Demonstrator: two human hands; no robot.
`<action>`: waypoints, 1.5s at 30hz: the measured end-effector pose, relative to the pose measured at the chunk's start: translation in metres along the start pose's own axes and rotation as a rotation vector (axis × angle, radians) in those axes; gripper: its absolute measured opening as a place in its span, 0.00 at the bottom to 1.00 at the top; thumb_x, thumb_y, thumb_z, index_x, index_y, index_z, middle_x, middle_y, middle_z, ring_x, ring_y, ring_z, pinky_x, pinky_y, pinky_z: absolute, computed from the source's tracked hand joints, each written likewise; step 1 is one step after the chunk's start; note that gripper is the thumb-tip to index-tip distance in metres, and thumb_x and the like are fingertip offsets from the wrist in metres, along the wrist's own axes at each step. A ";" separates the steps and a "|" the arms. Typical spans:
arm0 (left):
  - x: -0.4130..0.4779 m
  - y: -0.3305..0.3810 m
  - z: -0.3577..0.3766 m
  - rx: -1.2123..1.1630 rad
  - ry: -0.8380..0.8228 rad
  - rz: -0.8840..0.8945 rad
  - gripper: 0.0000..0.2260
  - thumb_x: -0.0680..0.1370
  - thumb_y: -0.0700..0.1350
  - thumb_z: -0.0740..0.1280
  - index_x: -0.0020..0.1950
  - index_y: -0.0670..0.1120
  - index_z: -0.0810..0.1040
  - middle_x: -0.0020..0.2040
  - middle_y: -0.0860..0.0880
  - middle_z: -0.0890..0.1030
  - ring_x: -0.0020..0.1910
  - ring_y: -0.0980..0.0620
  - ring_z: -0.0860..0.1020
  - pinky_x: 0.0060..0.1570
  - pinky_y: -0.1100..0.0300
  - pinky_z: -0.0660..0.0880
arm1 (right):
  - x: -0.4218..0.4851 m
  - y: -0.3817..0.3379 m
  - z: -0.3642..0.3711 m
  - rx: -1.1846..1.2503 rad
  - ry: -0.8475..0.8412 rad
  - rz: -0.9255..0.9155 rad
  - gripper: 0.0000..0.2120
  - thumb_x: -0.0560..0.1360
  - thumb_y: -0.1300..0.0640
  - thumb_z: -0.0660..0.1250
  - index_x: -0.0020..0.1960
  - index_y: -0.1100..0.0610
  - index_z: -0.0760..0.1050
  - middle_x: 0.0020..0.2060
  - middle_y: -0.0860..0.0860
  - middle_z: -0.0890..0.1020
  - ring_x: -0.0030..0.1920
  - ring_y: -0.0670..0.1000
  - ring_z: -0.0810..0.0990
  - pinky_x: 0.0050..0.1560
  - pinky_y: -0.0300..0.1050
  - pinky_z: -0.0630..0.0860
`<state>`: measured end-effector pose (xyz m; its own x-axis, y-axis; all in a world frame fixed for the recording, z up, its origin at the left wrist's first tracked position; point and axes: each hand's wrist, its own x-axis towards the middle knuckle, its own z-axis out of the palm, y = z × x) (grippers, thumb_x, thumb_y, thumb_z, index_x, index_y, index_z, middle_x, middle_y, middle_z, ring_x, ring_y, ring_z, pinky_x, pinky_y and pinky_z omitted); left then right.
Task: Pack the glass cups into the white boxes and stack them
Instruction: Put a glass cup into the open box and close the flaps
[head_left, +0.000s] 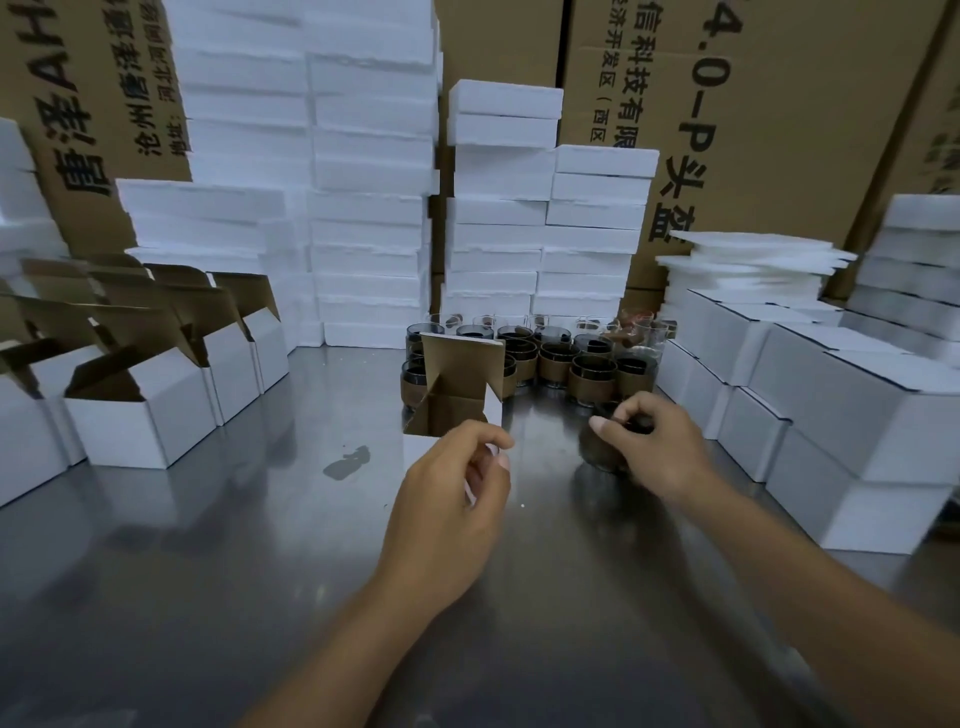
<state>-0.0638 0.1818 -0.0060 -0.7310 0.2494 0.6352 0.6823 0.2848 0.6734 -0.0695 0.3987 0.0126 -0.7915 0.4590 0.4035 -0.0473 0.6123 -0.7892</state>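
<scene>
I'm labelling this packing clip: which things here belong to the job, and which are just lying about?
Job: open white box in left hand; glass cup gripped by right hand; cup cluster behind; empty open boxes, left; closed white boxes, right.
Lying about: foam stacks; brown cartons; dark stain on table.

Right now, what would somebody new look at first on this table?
The two hands in the middle grab you first: the left hand pinches an open white box, and the right hand grips a dark glass cup beside it. Behind them sits a cluster of glass cups, and tall white stacks rise at the back.
</scene>
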 end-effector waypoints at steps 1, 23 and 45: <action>-0.001 0.000 0.000 -0.057 -0.034 -0.059 0.11 0.78 0.42 0.64 0.45 0.60 0.72 0.37 0.58 0.76 0.41 0.61 0.74 0.35 0.72 0.70 | -0.010 -0.007 0.002 0.091 0.002 0.005 0.12 0.71 0.57 0.73 0.34 0.56 0.72 0.32 0.48 0.75 0.35 0.48 0.73 0.33 0.39 0.71; -0.005 0.001 -0.009 -0.705 -0.404 -0.497 0.23 0.70 0.61 0.63 0.53 0.46 0.81 0.45 0.45 0.84 0.40 0.52 0.81 0.43 0.61 0.78 | -0.086 -0.053 0.018 0.769 -0.127 0.310 0.12 0.76 0.44 0.61 0.48 0.50 0.79 0.43 0.48 0.84 0.44 0.47 0.82 0.37 0.38 0.76; -0.004 0.000 -0.010 -0.880 -0.397 -0.561 0.24 0.74 0.59 0.60 0.61 0.42 0.77 0.52 0.40 0.82 0.48 0.45 0.81 0.49 0.58 0.78 | -0.102 -0.053 0.028 0.713 -0.366 0.204 0.31 0.61 0.37 0.68 0.56 0.56 0.78 0.48 0.51 0.85 0.49 0.46 0.83 0.50 0.41 0.77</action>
<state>-0.0607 0.1716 -0.0048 -0.7832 0.6142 0.0971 -0.0895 -0.2659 0.9598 -0.0035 0.3015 0.0007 -0.9689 0.2028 0.1415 -0.1590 -0.0726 -0.9846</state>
